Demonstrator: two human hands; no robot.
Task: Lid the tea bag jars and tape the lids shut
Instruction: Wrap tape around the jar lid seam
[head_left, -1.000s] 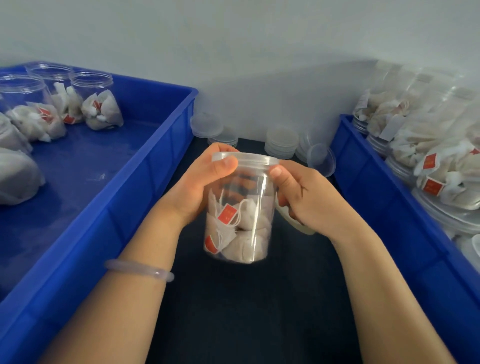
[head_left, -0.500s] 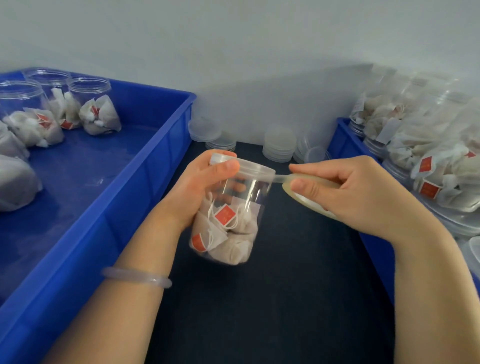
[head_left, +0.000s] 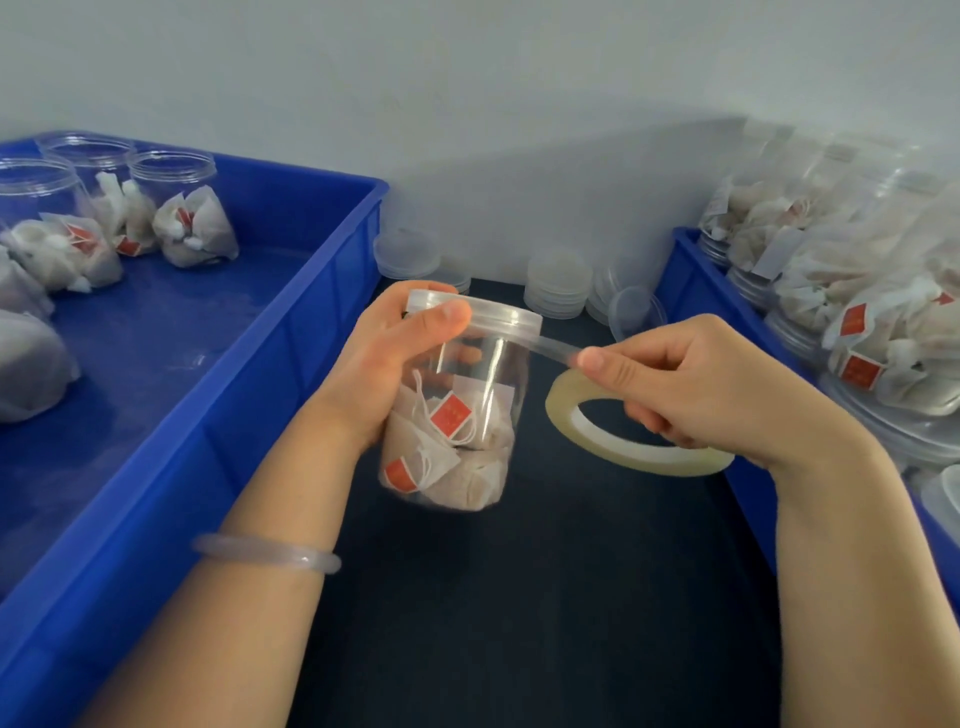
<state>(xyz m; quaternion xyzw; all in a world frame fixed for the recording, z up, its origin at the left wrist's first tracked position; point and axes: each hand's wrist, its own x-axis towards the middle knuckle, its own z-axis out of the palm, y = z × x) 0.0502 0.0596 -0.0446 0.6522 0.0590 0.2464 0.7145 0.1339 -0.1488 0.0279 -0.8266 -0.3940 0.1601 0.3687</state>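
Head view: a lidded jar (head_left: 470, 415) of tea bags is held over the dark table (head_left: 519, 623), with tape drawn from its rim to a roll.

The left hand (head_left: 389, 369) wraps the jar's upper half, fingers curled behind the clear wall and the thumb (head_left: 444, 318) pressed against the side of the lid (head_left: 498, 318). The jar tilts slightly, between the left blue bin (head_left: 249, 395) and the right blue bin (head_left: 691, 291). A strip of tape (head_left: 553, 347) runs from the lid's edge to the right hand (head_left: 706, 387), whose curled fingers grip the tape roll (head_left: 618, 451) just right of the jar. Spare lids (head_left: 558, 286) are stacked by the wall.
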